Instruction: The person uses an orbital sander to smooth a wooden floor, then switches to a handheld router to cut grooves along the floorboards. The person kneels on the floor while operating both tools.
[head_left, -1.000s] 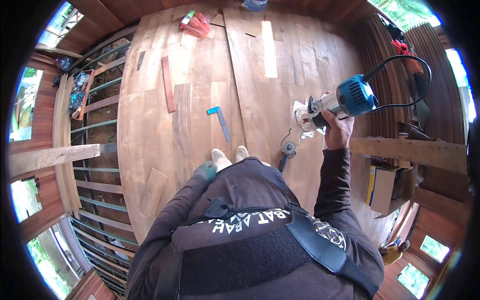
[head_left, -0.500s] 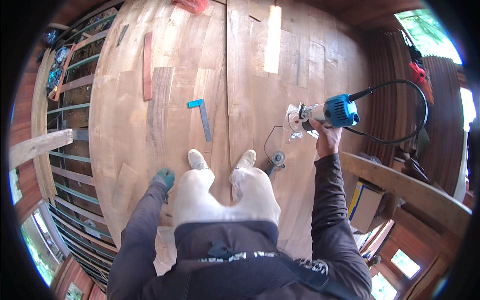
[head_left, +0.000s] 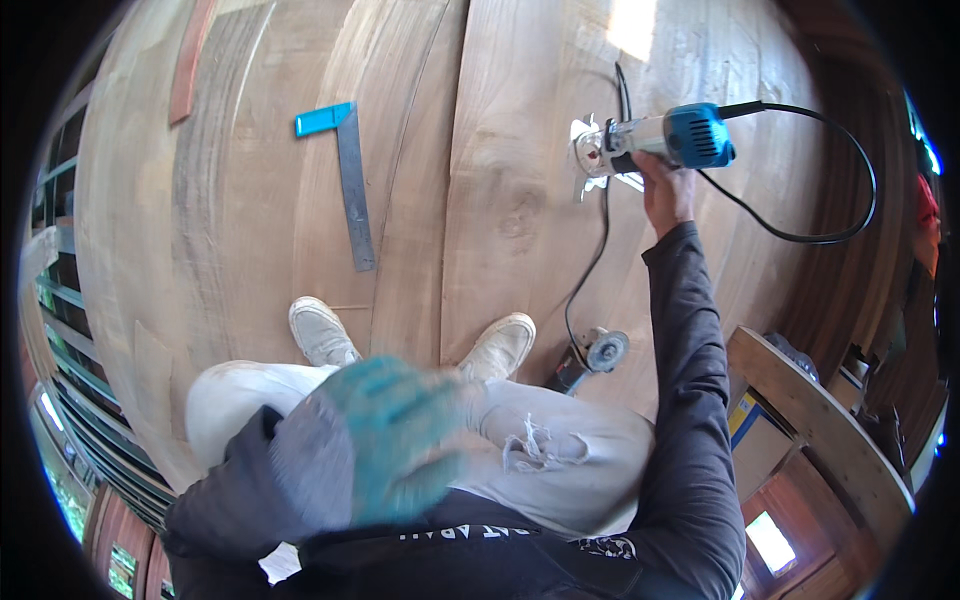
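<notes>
My bare right hand (head_left: 667,190) is closed round a trim router (head_left: 655,140) with a blue motor cap and a clear base, lying sideways in the grip. A black cord loops from the cap. Over my lap, my left hand (head_left: 385,440) wears a green and grey glove. Motion blurs it, but its fingers look stretched out and nothing shows in it. Beyond my feet a try square (head_left: 352,185) with a blue stock lies on the planks. An angle grinder (head_left: 595,358) rests on the floor near my right knee.
The floor is of wide wooden planks (head_left: 520,220), with a reddish strip of wood (head_left: 193,60) at the far left. Slatted framing (head_left: 75,340) runs along the left. A wooden beam (head_left: 810,410) and a cardboard box (head_left: 757,440) stand at the right.
My left hand has come up from the floor at the left to over my lap. I have bent lower, so floor and tools look nearer. The router stays in my right hand.
</notes>
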